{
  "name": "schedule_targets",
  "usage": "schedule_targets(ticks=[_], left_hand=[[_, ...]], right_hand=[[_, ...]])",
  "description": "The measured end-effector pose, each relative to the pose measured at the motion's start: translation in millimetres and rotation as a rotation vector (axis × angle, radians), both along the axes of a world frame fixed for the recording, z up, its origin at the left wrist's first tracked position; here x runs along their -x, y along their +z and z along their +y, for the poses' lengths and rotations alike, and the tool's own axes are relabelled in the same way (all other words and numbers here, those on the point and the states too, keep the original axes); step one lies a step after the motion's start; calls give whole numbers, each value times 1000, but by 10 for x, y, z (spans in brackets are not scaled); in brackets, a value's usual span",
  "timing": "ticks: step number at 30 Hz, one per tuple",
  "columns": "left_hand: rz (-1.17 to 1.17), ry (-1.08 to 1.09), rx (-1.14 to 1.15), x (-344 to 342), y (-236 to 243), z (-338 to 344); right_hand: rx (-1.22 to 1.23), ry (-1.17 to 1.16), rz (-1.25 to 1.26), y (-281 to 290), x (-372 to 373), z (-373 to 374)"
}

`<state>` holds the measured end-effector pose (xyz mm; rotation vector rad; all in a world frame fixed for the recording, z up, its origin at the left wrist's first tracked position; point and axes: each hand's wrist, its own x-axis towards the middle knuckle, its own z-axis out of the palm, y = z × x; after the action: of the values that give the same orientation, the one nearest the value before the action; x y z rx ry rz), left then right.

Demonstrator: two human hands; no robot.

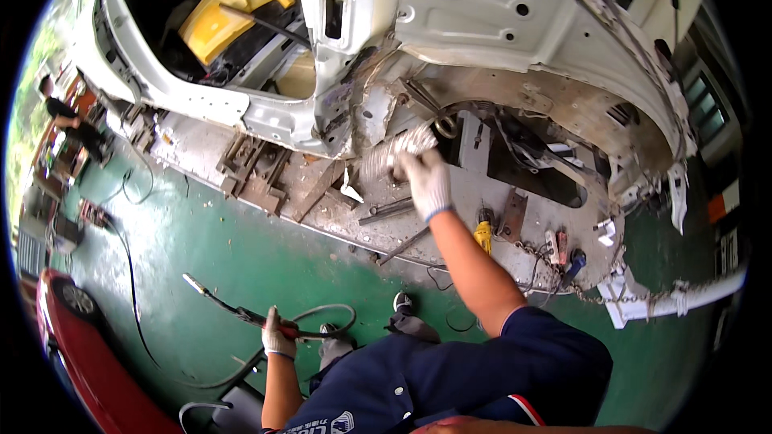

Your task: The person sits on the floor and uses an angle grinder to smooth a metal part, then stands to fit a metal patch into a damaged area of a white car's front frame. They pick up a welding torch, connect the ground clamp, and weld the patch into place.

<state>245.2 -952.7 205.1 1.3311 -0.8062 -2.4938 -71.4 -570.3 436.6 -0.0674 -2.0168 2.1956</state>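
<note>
My left hand [279, 333], in a white knit glove, is closed around the handle of a welding torch [235, 310]. The torch's metal nozzle points to the far left, and its cable loops behind it near my feet. My right hand [426, 181], gloved too, reaches forward to the lower edge of a bare grey car body [338, 124]. Its fingers grip a whitish, ribbed, cloth-like piece [398, 151], blurred by motion. This piece lies in front of the torn, rusty metal by the wheel arch [547, 88]; whether it touches the metal I cannot tell.
Below the body runs a dusty platform [322, 217] with metal clamps [253, 165], loose bars, a yellow power tool [483, 233] and a chain [643, 299]. A red car [88, 345] stands at the left on the green floor. Farther off is another person [72, 120].
</note>
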Motion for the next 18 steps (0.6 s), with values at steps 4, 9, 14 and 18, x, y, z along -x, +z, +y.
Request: schedule_targets(ticks=[4,9,14,18], left_hand=[[12,138,-20,-96,566,492],[-104,291,1,-505,40,510],[-139,355,-121,-709,-228,509],[-163,348,-142,-657,-439,424]], right_hand=[[-726,-200,324,325,844,228],[-560,-214,536,686,1115,-6],[-458,-257,500,779,1244,-147],[-235,-164,328,829,1200,-232]])
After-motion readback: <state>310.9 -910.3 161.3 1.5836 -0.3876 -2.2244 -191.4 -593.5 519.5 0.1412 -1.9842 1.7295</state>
